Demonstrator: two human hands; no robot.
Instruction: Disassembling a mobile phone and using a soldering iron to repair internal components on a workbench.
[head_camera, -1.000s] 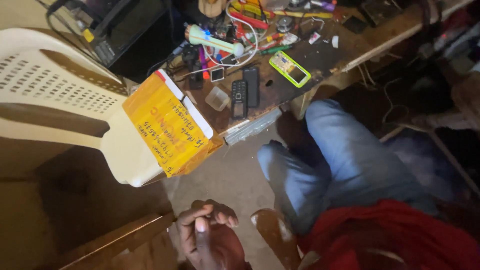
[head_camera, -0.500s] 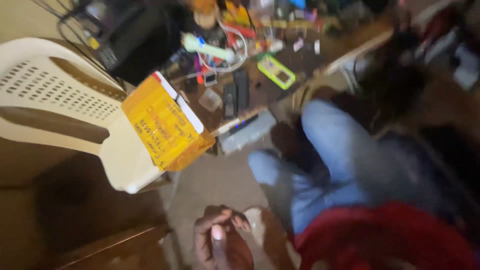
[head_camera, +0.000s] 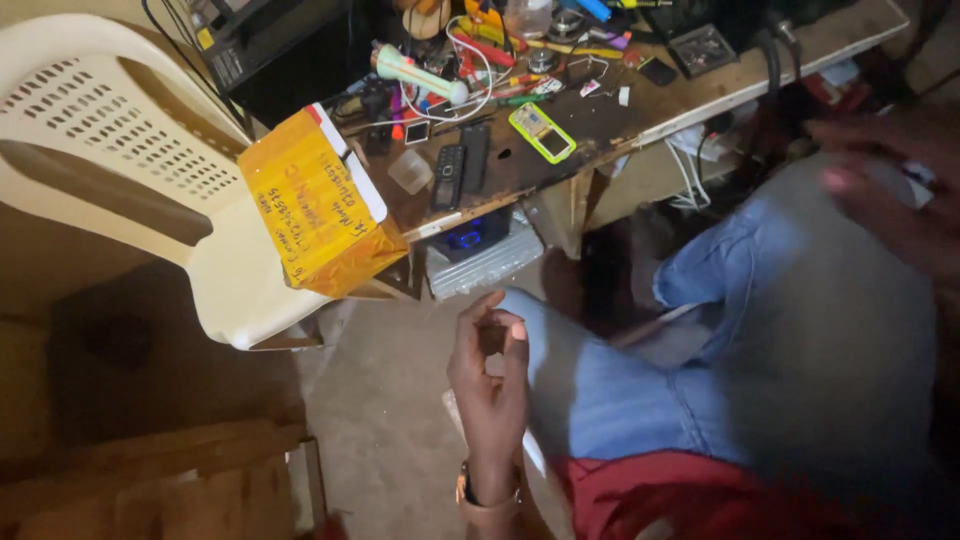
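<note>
Two hands: my left hand (head_camera: 488, 375) hangs over the floor beside my knee; my right hand (head_camera: 890, 185) is a blur above my right thigh.
Left grip: fingers curled narrow, thumb near fingertips; whether something tiny sits between them I cannot tell.
Right grip: too blurred to tell.
Nearest things: two dark phones (head_camera: 460, 175) and a lime-green phone (head_camera: 541, 132) lie on the table (head_camera: 700, 95), well beyond my left hand.
Table's left edge: an orange taped parcel (head_camera: 318, 215) leans there, against a white plastic chair (head_camera: 110, 150).
Doing it well: I judge a slow, steady pinch best.
</note>
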